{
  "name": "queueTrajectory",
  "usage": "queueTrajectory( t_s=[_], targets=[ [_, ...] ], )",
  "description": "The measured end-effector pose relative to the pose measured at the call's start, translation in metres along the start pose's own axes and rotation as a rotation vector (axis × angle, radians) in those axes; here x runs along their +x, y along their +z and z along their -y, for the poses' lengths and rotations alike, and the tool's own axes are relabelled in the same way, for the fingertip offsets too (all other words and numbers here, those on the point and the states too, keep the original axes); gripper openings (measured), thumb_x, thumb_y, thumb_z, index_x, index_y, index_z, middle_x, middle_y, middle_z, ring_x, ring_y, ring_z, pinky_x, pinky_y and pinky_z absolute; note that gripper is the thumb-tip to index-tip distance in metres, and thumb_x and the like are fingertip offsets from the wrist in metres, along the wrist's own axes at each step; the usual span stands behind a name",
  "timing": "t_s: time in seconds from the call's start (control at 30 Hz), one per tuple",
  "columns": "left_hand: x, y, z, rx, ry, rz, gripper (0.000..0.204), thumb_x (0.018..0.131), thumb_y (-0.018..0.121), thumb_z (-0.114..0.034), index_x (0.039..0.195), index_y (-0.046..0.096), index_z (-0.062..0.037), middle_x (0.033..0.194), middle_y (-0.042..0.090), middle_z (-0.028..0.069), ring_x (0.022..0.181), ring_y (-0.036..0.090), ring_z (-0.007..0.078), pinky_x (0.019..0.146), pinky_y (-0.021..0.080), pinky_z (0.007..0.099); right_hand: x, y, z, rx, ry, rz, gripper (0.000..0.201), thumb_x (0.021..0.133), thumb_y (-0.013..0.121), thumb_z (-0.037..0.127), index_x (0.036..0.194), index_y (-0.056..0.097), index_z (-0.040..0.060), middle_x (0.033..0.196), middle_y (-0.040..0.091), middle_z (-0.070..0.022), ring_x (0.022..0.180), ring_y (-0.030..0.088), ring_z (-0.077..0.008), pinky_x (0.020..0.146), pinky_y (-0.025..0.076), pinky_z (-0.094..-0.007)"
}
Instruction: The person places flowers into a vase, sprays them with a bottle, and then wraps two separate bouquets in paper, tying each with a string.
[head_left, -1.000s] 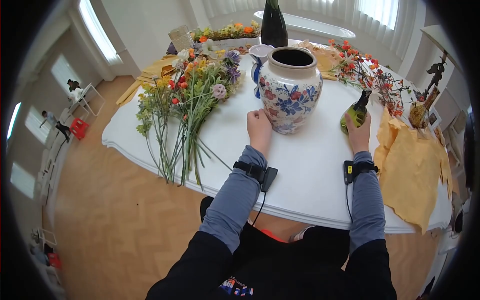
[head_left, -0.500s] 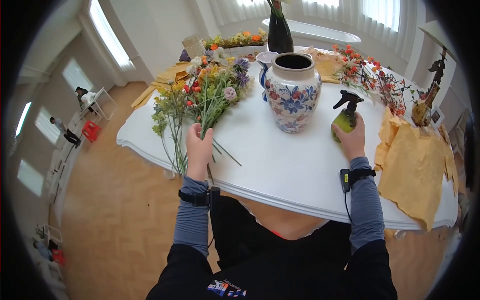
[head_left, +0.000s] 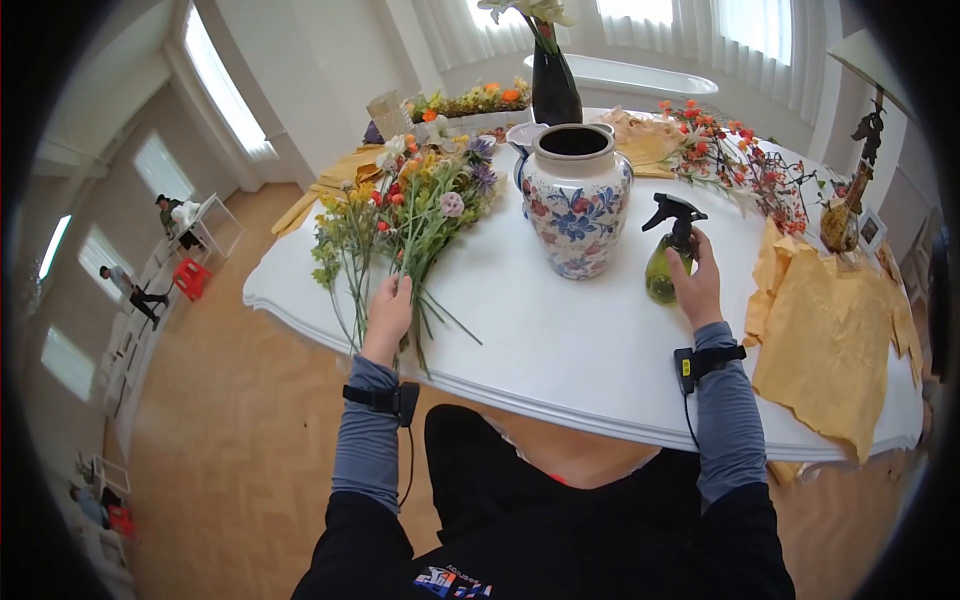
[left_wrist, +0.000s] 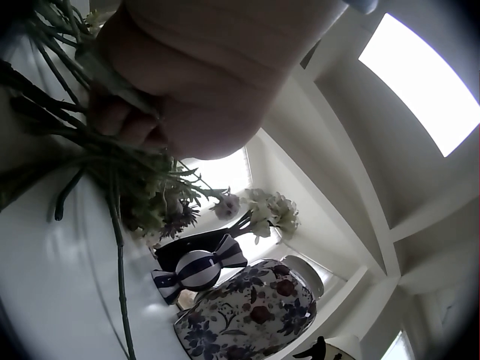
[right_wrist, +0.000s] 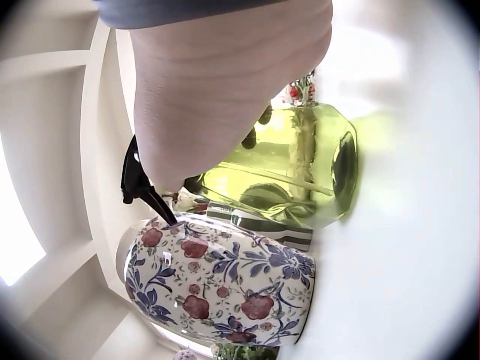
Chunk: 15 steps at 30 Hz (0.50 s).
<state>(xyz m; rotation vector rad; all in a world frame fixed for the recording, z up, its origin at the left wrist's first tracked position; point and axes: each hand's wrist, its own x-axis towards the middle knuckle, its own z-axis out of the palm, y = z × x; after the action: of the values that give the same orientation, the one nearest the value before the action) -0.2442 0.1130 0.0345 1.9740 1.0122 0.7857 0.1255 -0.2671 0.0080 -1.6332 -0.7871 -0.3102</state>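
Observation:
My left hand (head_left: pixel 389 318) has its fingers curled round green stems at the lower end of a mixed flower bunch (head_left: pixel 420 200); in the left wrist view the hand (left_wrist: pixel 195 82) holds a stem among its curled fingers. On the right, my right hand (head_left: pixel 700 285) grips a green spray bottle (head_left: pixel 660 272) with a black trigger head, standing upright on the white table (head_left: pixel 560 350). The right wrist view shows the bottle (right_wrist: pixel 300 165) close to the tabletop. Between the hands stands a floral ceramic vase (head_left: pixel 575 215), touched by neither.
Behind the floral vase are a blue-striped jug (head_left: pixel 522 140) and a dark vase (head_left: pixel 555 90) with white flowers. Red-berried branches (head_left: pixel 745 160), yellow cloth (head_left: pixel 825 340) and a brown glass bottle (head_left: pixel 838 225) lie or stand at the right. Two people are far left.
My left hand has moved left from beside the floral vase to the stems and closed round them. My right hand has shifted left with the spray bottle, whose head now points left.

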Motion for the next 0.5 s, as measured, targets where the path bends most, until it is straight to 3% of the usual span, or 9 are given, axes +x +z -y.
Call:
queueTrajectory(
  t_s=[0.07,0.2,0.23,0.27,0.3,0.33,0.43,0.5],
  targets=[
    [0.01,-0.001,-0.001,-0.066,0.106,-0.038,0.039,0.108,0.053,-0.03,0.126,0.063,0.0035,0.092,0.068,0.009,0.08,0.059,0.0153,0.076,0.049,0.0322,-0.003,-0.002,0.007,-0.026,-0.042,-0.027,0.065,0.089,0.079,0.024,0.143,0.049,0.0012,0.118,0.065,-0.0135,0.108,0.063,-0.0245,0.099,0.049,-0.036],
    [0.011,-0.008,-0.033,0.016,0.145,-0.14,0.037,0.109,0.053,-0.028,0.126,0.063,0.0032,0.096,0.07,0.0083,0.084,0.06,0.0134,0.077,0.049,0.0304,-0.004,-0.008,0.01,-0.039,-0.068,-0.025,0.067,0.084,0.08,0.016,0.142,0.05,0.0048,0.103,0.061,-0.0081,0.093,0.06,-0.0204,0.089,0.05,-0.0353],
    [0.01,-0.008,-0.039,-0.053,0.256,-0.176,0.035,0.108,0.054,-0.026,0.126,0.063,0.0028,0.096,0.069,0.0069,0.083,0.06,0.0132,0.077,0.049,0.0301,-0.004,-0.01,0.016,-0.038,-0.065,-0.03,0.067,0.084,0.08,0.016,0.142,0.05,0.0048,0.103,0.061,-0.0081,0.093,0.06,-0.0204,0.089,0.05,-0.0353],
    [0.01,-0.008,-0.046,-0.122,0.366,-0.213,0.034,0.108,0.055,-0.025,0.127,0.064,0.0024,0.095,0.069,0.0055,0.083,0.06,0.013,0.077,0.048,0.0298,-0.004,-0.011,0.024,-0.019,-0.061,-0.033,0.056,0.084,0.079,0.017,0.131,0.051,0.0031,0.105,0.061,-0.0079,0.095,0.06,-0.02,0.09,0.049,-0.0352],
    [0.01,-0.011,-0.053,-0.121,0.369,-0.211,0.034,0.108,0.055,-0.025,0.127,0.064,0.0024,0.095,0.069,0.0055,0.083,0.06,0.013,0.077,0.048,0.0298,-0.004,-0.012,0.029,0.001,-0.057,-0.035,0.047,0.084,0.079,0.017,0.119,0.053,0.0013,0.107,0.06,-0.0078,0.096,0.059,-0.0197,0.09,0.049,-0.0352],
    [0.01,-0.015,-0.061,-0.118,0.344,-0.218,0.033,0.108,0.056,-0.023,0.127,0.064,0.0019,0.095,0.069,0.0045,0.082,0.059,0.0122,0.075,0.048,0.0293,-0.004,-0.013,0.029,0.003,-0.056,-0.038,0.047,0.084,0.079,0.017,0.119,0.053,0.0013,0.107,0.06,-0.0078,0.096,0.059,-0.0197,0.09,0.049,-0.0352],
    [0.017,-0.02,-0.079,-0.159,0.376,-0.272,0.032,0.108,0.056,-0.023,0.127,0.065,0.0011,0.093,0.068,0.0028,0.08,0.056,0.0103,0.072,0.047,0.028,-0.002,-0.013,0.029,-0.018,-0.1,-0.046,0.052,0.082,0.078,0.015,0.126,0.053,0.0021,0.108,0.061,-0.0083,0.096,0.059,-0.0194,0.089,0.049,-0.0342],
    [0.019,-0.023,-0.09,-0.204,0.431,-0.318,0.032,0.108,0.057,-0.023,0.127,0.065,0.0009,0.091,0.067,0.0021,0.078,0.054,0.0093,0.069,0.045,0.0271,-0.002,-0.014,0.027,-0.026,-0.126,-0.041,0.079,0.079,0.078,0.01,0.151,0.046,0.0133,0.102,0.06,-0.0045,0.087,0.058,-0.0165,0.087,0.049,-0.0318]
  ],
)
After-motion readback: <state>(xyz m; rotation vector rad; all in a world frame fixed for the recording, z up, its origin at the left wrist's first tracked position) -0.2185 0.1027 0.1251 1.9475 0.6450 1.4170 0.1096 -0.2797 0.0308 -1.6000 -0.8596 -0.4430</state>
